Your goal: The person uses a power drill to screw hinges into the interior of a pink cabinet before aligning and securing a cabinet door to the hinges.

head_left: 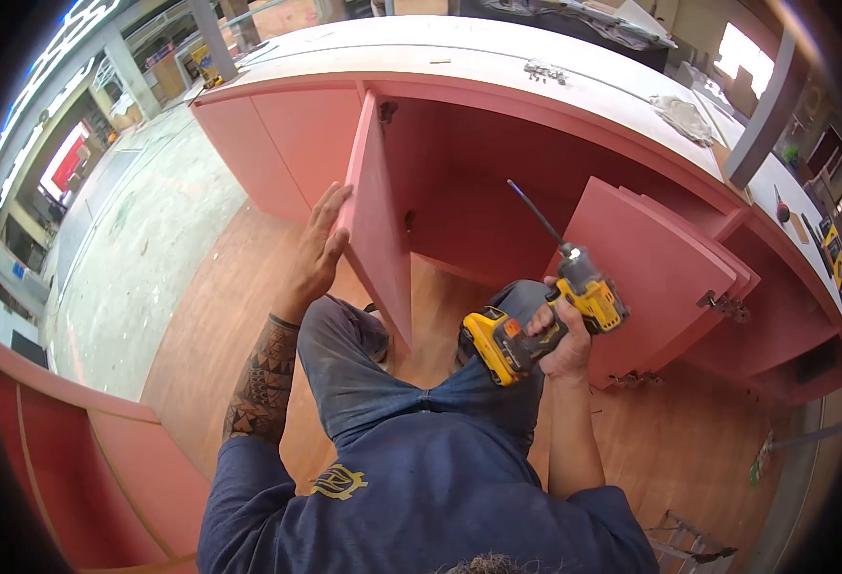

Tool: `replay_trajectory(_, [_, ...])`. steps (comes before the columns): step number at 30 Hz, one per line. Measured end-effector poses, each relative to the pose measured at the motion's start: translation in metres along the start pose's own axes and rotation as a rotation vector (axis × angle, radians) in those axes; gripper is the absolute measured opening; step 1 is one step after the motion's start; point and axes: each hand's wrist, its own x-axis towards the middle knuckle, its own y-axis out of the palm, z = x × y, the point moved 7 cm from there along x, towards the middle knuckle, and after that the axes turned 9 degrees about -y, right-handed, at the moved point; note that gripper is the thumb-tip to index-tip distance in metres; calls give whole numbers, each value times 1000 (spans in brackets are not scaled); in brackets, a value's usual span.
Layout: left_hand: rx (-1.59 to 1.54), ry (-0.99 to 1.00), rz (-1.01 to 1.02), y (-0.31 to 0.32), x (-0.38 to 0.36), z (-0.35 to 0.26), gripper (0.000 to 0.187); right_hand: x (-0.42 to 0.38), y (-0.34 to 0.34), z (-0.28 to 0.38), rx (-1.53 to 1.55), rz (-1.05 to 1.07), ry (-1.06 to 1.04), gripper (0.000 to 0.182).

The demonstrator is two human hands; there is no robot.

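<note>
My left hand [320, 244] is at the near upper corner of a pink cabinet door [381, 230]. Its fingertips reach the top edge, and the door stands swung out from the cabinet. In my right hand [566, 344] is a yellow and black cordless impact driver [588, 292], its long thin bit pointing up and left toward the open compartment [478, 153]. The driver is over my right knee, with its battery toward my lap. Hinges show on the inner side of the door, partly in shadow.
Loose pink panels with hinges [650, 277] lean at the right of the cabinet. Small hardware [545, 72] and a plastic bag [684, 120] lie on the white countertop [392, 48]. A grey post [775, 115] rises at the right. Another pink cabinet [105, 469] stands at the lower left.
</note>
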Motion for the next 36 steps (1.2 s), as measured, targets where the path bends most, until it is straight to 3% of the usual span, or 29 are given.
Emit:
replay_trajectory(2, [23,25,-29,-12,-9,12,80,11,7,-10,5,25,-11,34])
replay_trajectory(4, [-198,-207,-3,-17,-24,32,79,22,6,-25,-63,-37,35,30])
replay_trajectory(5, [-178,-29,-250,-23,-25,28,73,32,-10,-40,-89,-136,-7,27])
replay_trajectory(6, [-172,-28,-246,-25,-31,46,73,35,-6,-44,-82,-140,-6,27])
replay_trajectory(8, [-39,-315,-145,-35,-42,103,53,44,0,-54,-224,-145,60,25])
replay_trajectory(11, [-136,-410,-239,-44,-56,131,36,56,-1,-75,-264,-175,128,26])
replay_trajectory(14, [-182,-531,-223,-47,-68,163,33,70,-8,-98,-283,-189,205,27])
replay_trajectory(22, [-259,-583,-264,-53,-73,192,30,113,-33,-149,-192,-240,389,16])
replay_trajectory(27, [-290,-726,-257,-42,-86,229,30,161,-54,-193,-165,-391,455,12])
replay_trajectory(31, [-159,-920,-7,-16,-104,273,32,218,-108,-264,-188,-449,542,13])
replay_trajectory(32, [-227,-891,-71,-8,-105,277,32,233,-121,-286,-188,-434,570,13])
replay_trajectory(34, [-404,-1054,-174,3,-105,262,31,249,-135,-312,-227,-483,581,14])
replay_trajectory(36, [-350,-1045,-224,6,-112,266,33,264,-145,-327,-226,-619,430,14])
